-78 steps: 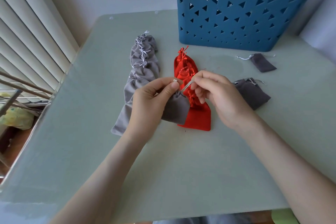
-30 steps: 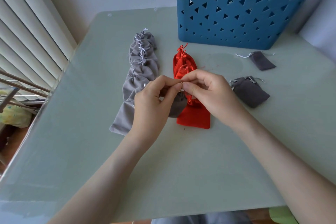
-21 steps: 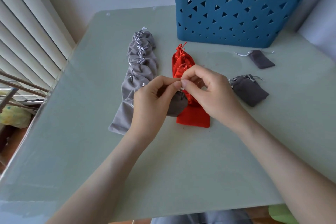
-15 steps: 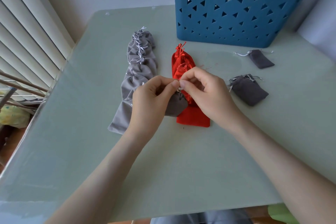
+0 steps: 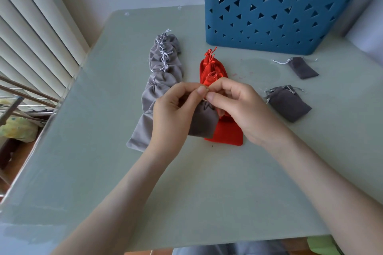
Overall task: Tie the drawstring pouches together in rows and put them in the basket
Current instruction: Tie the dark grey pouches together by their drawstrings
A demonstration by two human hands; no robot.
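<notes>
1. Head view: your left hand and right hand meet over the middle of the pale green table, thumbs and forefingers almost tip to tip.
2. Your left hand's fingers are curled, and its thumb and forefinger pinch the gathered neck of a dark grey pouch. The body of the pouch hangs below your fingers, in front of the near end of the red row.
3. Your right hand's fingers are curled as well, thumb and forefinger pinching at that same neck. Only a pale speck of string shows between your fingertips, so the knot itself cannot be made out.
4. The red row of pouches lies flat on the table, running from near the basket toward you. Your hands hide its middle, and its nearest pouch shows below your right hand.
5. The light grey row of pouches lies just left of the red row, with pale knotted strings along its far half. Its near end passes under your left wrist.
6. The nearer loose pouch, dark grey, lies to the right of your right hand, apart from it, with its pale strings spread out.
7. The farther loose pouch lies near the basket's front right corner.
8. The blue basket, pierced with triangular holes, stands at the far side of the table. Its inside is out of view.
9. Slatted blinds run along your left.
</notes>
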